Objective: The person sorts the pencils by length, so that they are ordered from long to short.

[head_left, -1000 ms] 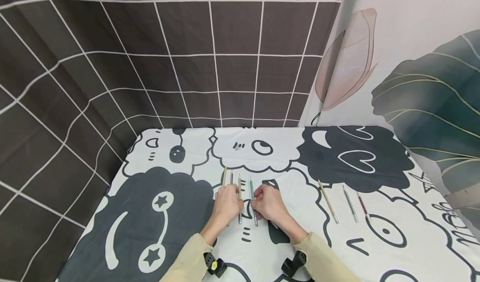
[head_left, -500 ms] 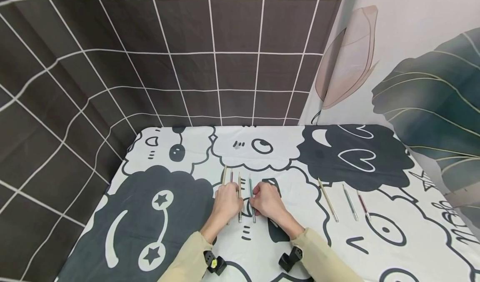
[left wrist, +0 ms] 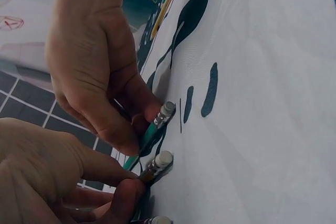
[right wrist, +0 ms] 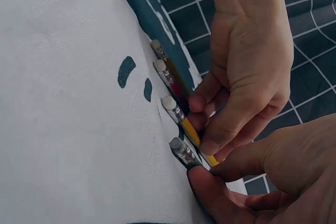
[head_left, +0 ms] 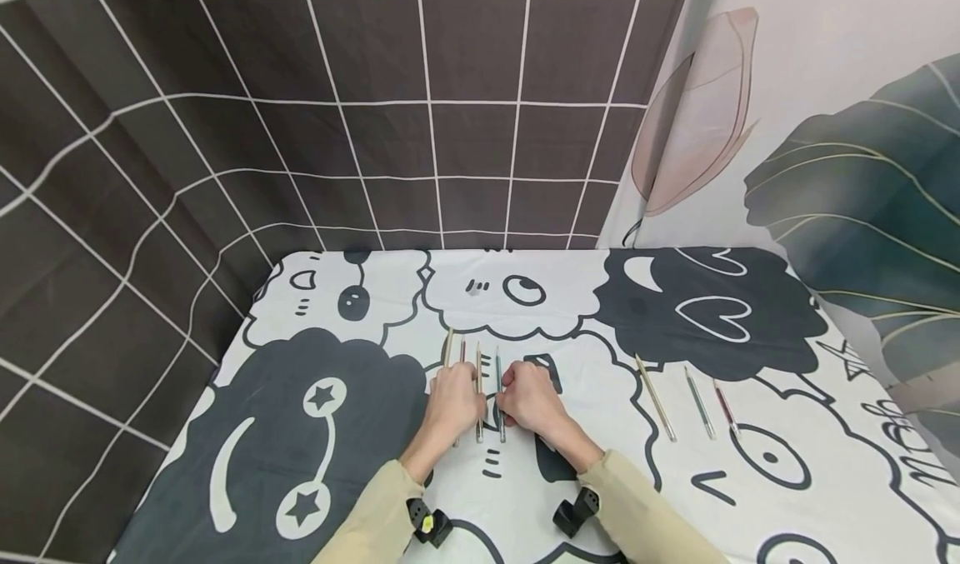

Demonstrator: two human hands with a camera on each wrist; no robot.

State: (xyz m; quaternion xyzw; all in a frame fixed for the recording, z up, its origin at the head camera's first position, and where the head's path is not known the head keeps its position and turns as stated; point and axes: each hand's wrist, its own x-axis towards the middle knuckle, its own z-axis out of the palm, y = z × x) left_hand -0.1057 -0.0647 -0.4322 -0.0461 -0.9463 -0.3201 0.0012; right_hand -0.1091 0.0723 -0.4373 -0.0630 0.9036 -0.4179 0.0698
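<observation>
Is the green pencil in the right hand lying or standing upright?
Lying down: in the head view, the green pencil stretches along the cloth, pinched by the right hand.

Backdrop, rear and left: dark grey-brown fabric (head_left: 472,143) with a white line grid, softly folded at the left; at right, a pale hanging (head_left: 810,56) bearing a pinkish leaf print (head_left: 701,122), a large blue-green leaf print (head_left: 877,214) with gold veins, and a red outline motif at the top edge. Furniture: one flat surface under a white cloth (head_left: 566,301) printed with dark, scallop-edged cartoon faces. Light: soft and even in the head view, dimmer in both wrist views.
</observation>
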